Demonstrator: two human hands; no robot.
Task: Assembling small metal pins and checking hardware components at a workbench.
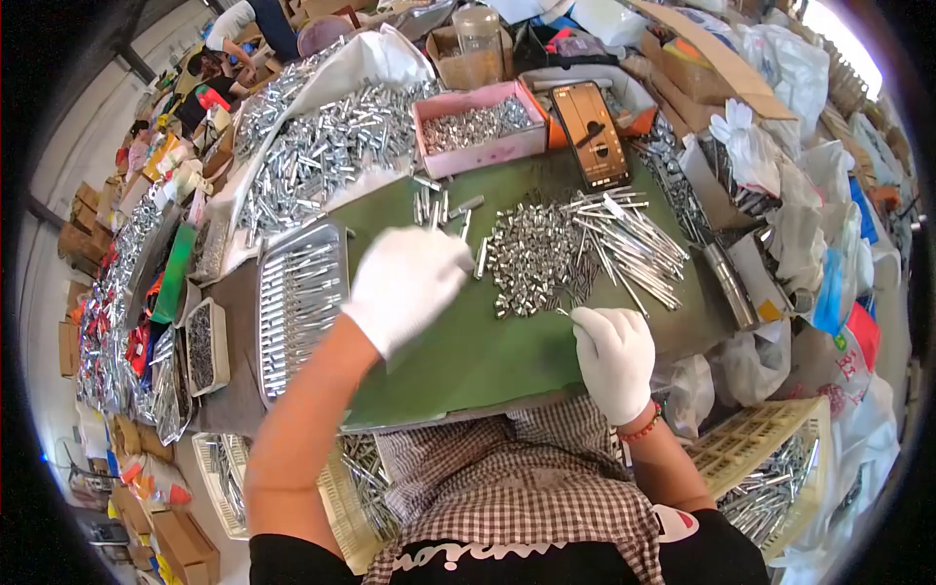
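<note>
Both my hands wear white gloves over a green board on my lap. My left hand hovers above the board's left part, fingers curled, its fingertips close to a short metal sleeve at the edge of a heap of small silver sleeves. Whether it holds one I cannot tell. My right hand rests at the board's right front, pinching a thin metal pin at its fingertips. A bundle of long thin pins lies fanned out right of the heap. Several finished pieces lie at the board's far edge.
A clear tray of assembled parts lies left of the board. Behind stand a pink box of sleeves, a large pile of metal parts and a phone. Bags and cartons crowd the right; a yellow crate sits near my right elbow.
</note>
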